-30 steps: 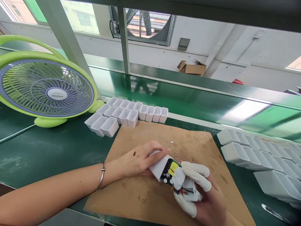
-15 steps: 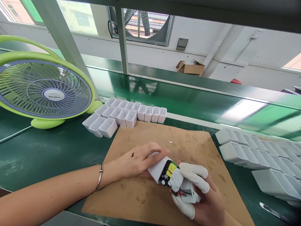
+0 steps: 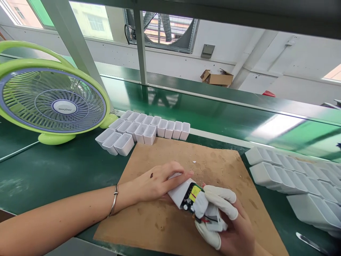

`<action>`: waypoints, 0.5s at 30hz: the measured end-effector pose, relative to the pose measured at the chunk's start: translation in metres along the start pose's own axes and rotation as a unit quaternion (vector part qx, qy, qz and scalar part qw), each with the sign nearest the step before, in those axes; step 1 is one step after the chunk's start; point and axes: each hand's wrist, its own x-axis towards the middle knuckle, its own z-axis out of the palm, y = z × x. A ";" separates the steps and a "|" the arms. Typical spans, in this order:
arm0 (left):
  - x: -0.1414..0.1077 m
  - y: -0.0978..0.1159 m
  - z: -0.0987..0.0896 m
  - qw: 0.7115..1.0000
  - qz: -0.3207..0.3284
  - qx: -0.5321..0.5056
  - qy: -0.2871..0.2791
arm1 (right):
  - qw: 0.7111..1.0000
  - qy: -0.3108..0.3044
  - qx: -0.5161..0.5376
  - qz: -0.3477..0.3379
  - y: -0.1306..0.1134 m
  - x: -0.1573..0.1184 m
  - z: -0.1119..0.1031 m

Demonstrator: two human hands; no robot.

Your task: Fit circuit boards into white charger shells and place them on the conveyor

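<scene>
My left hand (image 3: 160, 181) is wrapped round a white plastic case (image 3: 180, 193), its open end facing right. A circuit board (image 3: 194, 195) with a yellow-taped part and small capacitors sits partly inside that opening. My right hand (image 3: 226, 217), with white finger cots on several fingers, grips the board's outer end together with a white plastic end piece (image 3: 214, 218). Dark and red wires show between the board and the end piece. How far the board reaches into the case is hidden. Both hands are above a brown cardboard sheet (image 3: 165, 234).
Rows of small white plastic cases (image 3: 125, 144) stand behind the cardboard, with more white cases (image 3: 306, 209) along the right. A metal blade-like tool (image 3: 310, 243) lies at the lower right. The green fan (image 3: 55, 103) occupies the left of the green bench (image 3: 66, 167).
The view has shifted slightly, so everything sits a little further right. Both hands keep the same hold on the case and the circuit board.
</scene>
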 end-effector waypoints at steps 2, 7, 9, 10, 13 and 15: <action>-0.002 -0.001 0.001 1.000 -0.006 -0.006 -0.011 | 1.000 -0.004 -0.004 0.007 0.002 -0.003 -0.001; -0.004 -0.001 0.002 1.000 -0.009 -0.003 -0.025 | 0.999 -0.028 -0.005 0.036 0.011 -0.017 -0.003; -0.003 -0.001 0.001 1.000 -0.001 0.010 -0.017 | 0.999 -0.028 -0.001 0.042 0.014 -0.022 -0.005; -0.003 -0.001 0.000 1.000 0.001 0.016 -0.012 | 0.999 -0.032 0.005 0.044 0.016 -0.024 -0.006; 0.000 -0.001 -0.002 0.999 0.008 0.034 0.001 | 0.997 -0.048 0.020 0.054 0.018 -0.027 -0.007; 0.000 0.000 -0.003 0.999 0.015 0.043 0.010 | 0.997 -0.048 0.021 0.051 0.018 -0.026 -0.006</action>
